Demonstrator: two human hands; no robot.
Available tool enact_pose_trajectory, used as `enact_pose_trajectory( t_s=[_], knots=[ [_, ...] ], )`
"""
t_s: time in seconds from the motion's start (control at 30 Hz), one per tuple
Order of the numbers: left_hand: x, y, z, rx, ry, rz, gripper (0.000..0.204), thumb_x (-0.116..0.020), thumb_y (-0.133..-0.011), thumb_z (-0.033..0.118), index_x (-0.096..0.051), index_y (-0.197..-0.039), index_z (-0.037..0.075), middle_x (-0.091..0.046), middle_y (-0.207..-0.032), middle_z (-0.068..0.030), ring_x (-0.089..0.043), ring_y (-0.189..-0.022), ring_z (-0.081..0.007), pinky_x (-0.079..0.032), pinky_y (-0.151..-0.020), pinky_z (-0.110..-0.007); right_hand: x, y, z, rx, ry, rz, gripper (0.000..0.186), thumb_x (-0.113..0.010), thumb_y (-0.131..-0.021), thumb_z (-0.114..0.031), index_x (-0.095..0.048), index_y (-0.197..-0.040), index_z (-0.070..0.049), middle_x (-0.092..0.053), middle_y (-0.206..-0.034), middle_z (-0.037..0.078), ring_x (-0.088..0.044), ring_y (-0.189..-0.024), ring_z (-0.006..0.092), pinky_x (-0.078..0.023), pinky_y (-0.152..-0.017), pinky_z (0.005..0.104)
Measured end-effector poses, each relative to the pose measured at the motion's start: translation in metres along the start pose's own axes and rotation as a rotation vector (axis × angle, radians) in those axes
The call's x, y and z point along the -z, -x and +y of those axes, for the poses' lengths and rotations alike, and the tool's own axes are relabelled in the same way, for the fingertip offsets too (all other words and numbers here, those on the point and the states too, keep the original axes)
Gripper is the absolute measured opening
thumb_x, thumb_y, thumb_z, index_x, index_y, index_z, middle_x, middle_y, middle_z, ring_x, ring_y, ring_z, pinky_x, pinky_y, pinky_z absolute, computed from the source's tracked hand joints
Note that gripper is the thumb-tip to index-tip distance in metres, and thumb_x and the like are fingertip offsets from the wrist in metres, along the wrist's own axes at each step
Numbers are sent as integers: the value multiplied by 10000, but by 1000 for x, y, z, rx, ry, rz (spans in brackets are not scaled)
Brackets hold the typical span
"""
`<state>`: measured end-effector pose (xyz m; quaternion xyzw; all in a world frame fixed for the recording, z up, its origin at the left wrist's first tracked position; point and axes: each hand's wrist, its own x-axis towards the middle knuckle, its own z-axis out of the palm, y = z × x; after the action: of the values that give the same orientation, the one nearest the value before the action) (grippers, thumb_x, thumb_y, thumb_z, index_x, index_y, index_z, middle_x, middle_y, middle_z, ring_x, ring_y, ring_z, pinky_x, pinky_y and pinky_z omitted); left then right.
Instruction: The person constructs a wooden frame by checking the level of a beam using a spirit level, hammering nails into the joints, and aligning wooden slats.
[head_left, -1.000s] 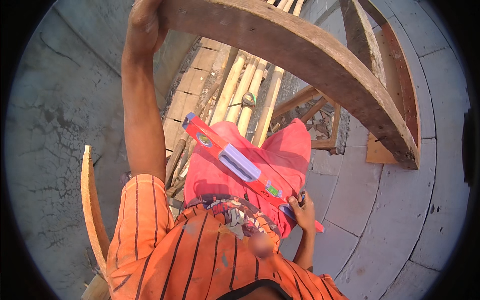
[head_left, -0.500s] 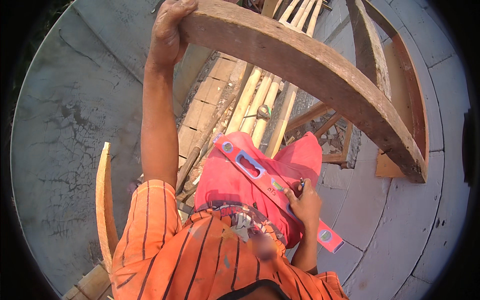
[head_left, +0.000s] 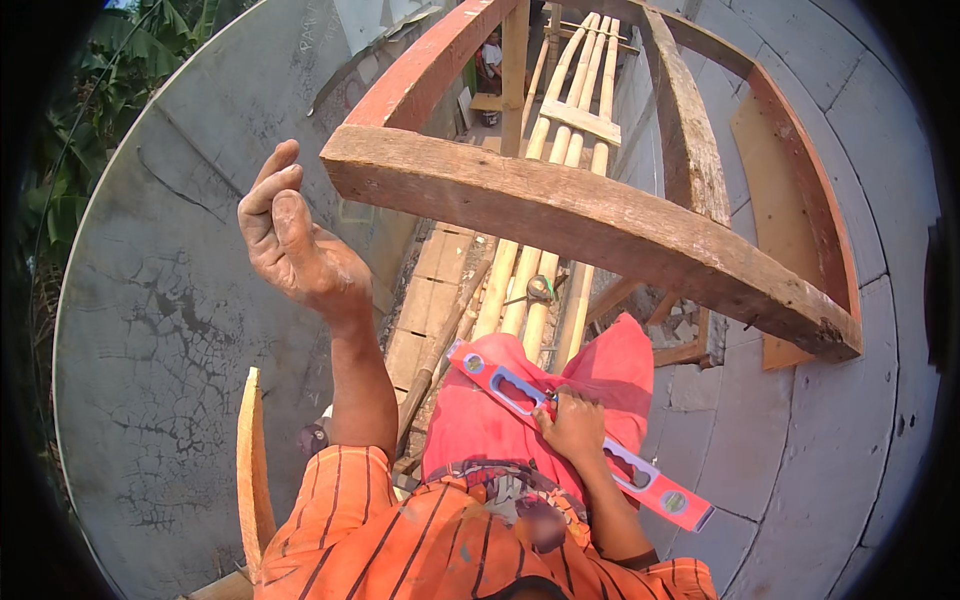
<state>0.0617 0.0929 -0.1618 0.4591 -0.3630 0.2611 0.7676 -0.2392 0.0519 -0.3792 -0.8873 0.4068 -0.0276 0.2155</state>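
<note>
My left hand [head_left: 305,240] is raised beside the near left corner of a wooden frame, apart from it. Its fingers are loosely bent and hold nothing. The frame's nearest member is a weathered wooden beam [head_left: 540,215], crossing in front of me. Over my lap in red cloth lies a red spirit level [head_left: 525,390] with pale purple handle openings, tilted down to the right. My right hand [head_left: 577,428] is closed around its middle. A small dark, pen-like tip [head_left: 551,398] shows by those fingers; most of it is hidden.
Bamboo poles [head_left: 525,270] run away below the frame, with a tape measure [head_left: 540,289] on them. A cracked grey curved surface [head_left: 180,350] rises at left, a grey block wall [head_left: 830,430] at right. An upright wooden piece [head_left: 254,470] stands near my left arm. Another person [head_left: 492,55] is partly visible far off.
My left hand has let go of the beam's left end and come down beside it. My right hand has moved from above the spirit level's lower part to its middle and closed on it.
</note>
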Motion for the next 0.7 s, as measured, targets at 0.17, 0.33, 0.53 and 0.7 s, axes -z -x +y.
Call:
enact_pose_trajectory(
  t_s=[0.17, 0.33, 0.53, 0.7],
  knots=[
    [-26, 52, 72, -76, 719, -298, 446, -351, -1013, 457, -635, -861, 148, -621, -1149, -147, -495, -1230, -336, -404, -998, -493, 0, -5, 0, -31, -18, -22, 374, -688, -794, -387, -580, -891, -43, -690, -841, 146, -662, -808, 355, -442, -783, 516],
    [-42, 67, 174, 426, 1324, -431, 265, -577, -955, 354, -635, -1204, 284, -520, -1333, -101, -409, -1295, -354, -416, -959, -565, 3, -4, -2, -45, -5, -60, 370, -659, -822, -360, -603, -979, -29, -698, -844, 146, -673, -806, 340, -447, -822, 488],
    [-84, 123, 195, 284, 1234, -232, 203, -532, -987, 348, -633, -1164, 354, -628, -1154, -167, -474, -1199, -404, -518, -885, -440, 7, -6, -2, -88, -85, -90, 342, -656, -828, -345, -601, -979, -43, -698, -892, 135, -668, -892, 325, -437, -846, 488],
    [-69, 95, 227, 847, 1137, -465, 260, -485, -1006, 373, -607, -1223, 300, -609, -1194, -171, -475, -1201, -421, -524, -897, -404, 0, -3, 2, -42, -39, -25, 360, -671, -811, -348, -589, -1003, -55, -693, -904, 129, -664, -914, 309, -420, -871, 505]
  ],
)
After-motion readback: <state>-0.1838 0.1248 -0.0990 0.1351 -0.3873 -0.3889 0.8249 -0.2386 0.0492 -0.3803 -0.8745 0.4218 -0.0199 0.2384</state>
